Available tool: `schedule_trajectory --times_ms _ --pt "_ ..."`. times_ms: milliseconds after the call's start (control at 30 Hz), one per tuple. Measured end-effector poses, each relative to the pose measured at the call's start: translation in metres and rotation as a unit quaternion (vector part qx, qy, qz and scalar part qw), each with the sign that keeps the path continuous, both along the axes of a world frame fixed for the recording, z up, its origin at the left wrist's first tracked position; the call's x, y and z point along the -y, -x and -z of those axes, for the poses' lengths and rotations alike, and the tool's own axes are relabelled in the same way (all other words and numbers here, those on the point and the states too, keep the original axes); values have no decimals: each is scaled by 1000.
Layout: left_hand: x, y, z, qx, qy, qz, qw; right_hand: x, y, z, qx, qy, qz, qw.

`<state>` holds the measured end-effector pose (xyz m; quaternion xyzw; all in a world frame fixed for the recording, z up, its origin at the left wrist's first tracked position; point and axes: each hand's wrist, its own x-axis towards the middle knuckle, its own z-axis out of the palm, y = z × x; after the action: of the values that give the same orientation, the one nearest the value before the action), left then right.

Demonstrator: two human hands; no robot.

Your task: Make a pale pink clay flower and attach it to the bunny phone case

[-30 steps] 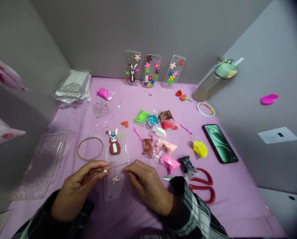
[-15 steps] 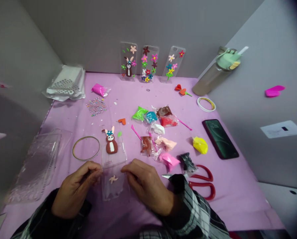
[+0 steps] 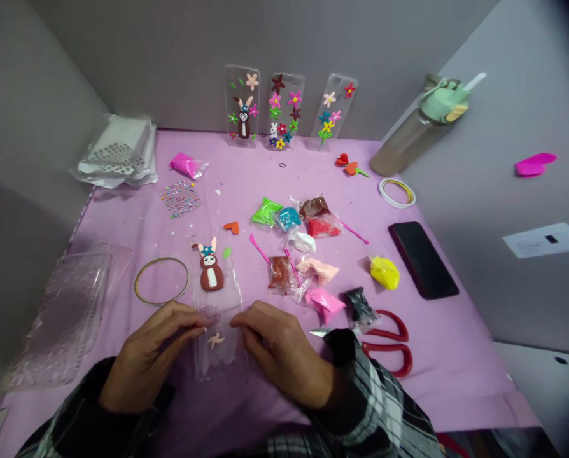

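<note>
1. Left hand (image 3: 153, 350): forefinger and thumb extended, tips close together over the left edge of clear plastic; cannot tell whether anything is gripped between them. Half a second earlier the fingers were more curled and lay farther left.
2. Right hand (image 3: 284, 350): thumb and forefinger drawn together at the right side of the clear plastic, other fingers folded under. Cannot tell if they pinch anything. Pose little changed.
3. Clear phone case (image 3: 227, 289) lies flat beyond the hands, bearing a brown clay rabbit (image 3: 211, 273) with teal flower; green leaf (image 3: 226, 253) at its upper right.
4. Peach five-armed clay piece (image 3: 216, 340) lies on clear plastic between the hands, nearer the wearer. Same case or second piece: cannot tell.
5. Smartphone (image 3: 422, 259), right: screen now black; lit green a second ago, dimmer halfway through.
6. Bangle (image 3: 135, 289) rests beside the case, left. Bagged clay to the right includes pale peach (image 3: 320, 270), pink (image 3: 324, 304) and black (image 3: 358, 304); red-handled scissors (image 3: 399, 369) lie partly under the right sleeve (image 3: 377, 388).
7. View has shifted: three decorated cases at the back wall sit higher in frame.
</note>
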<state>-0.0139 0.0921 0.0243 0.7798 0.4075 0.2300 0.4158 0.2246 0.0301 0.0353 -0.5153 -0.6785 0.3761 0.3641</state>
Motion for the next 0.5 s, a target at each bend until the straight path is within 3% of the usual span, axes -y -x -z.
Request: schedule_trajectory --times_ms 233,500 --pt "3 -8 7 -9 -91 17 996 0 0 1 11 0 -6 1000" --pt "4 -10 10 -25 -120 30 992 -1 0 -1 25 15 -14 999"
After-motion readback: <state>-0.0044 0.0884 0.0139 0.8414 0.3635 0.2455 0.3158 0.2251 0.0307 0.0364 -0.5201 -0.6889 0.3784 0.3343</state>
